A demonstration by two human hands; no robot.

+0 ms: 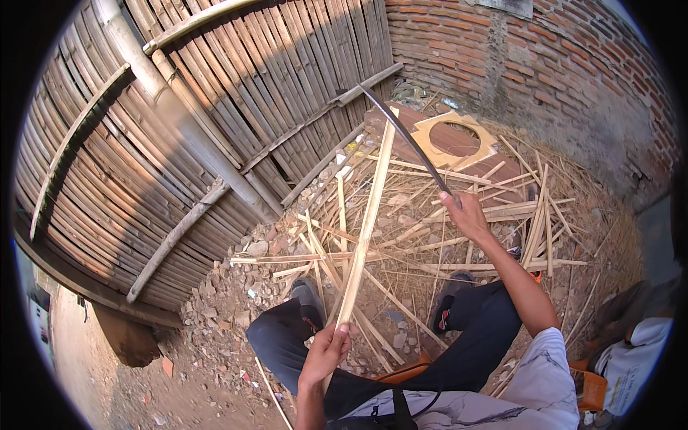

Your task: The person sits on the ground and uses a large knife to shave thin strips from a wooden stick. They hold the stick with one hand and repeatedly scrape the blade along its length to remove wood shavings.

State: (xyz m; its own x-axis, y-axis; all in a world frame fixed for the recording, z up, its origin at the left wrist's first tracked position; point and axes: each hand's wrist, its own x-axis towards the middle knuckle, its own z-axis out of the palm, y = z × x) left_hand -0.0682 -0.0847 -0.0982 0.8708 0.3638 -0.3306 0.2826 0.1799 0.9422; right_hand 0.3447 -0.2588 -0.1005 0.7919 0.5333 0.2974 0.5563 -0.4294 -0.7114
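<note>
My left hand [327,352] is closed around the lower part of a long, pale split-bamboo strip [367,222]. The strip slants up and away from me, between my knees. In my right hand [466,215] is the handle of a long machete [410,142] with a dark, slightly curved blade. Its blade points up and to the left, crossing the strip's far end. I cannot tell whether the two touch. Below both hands, many more bamboo strips [423,233] lie loosely crossed on the ground, between and beyond my feet.
A bamboo fence [236,93] stands at the left, and a brick wall [559,86] at the back right. A pale board with a round hole [459,163] lies on a reddish-brown panel [450,135]. Rubble [208,308] covers the ground. An orange plastic object [591,387] stands at the lower right.
</note>
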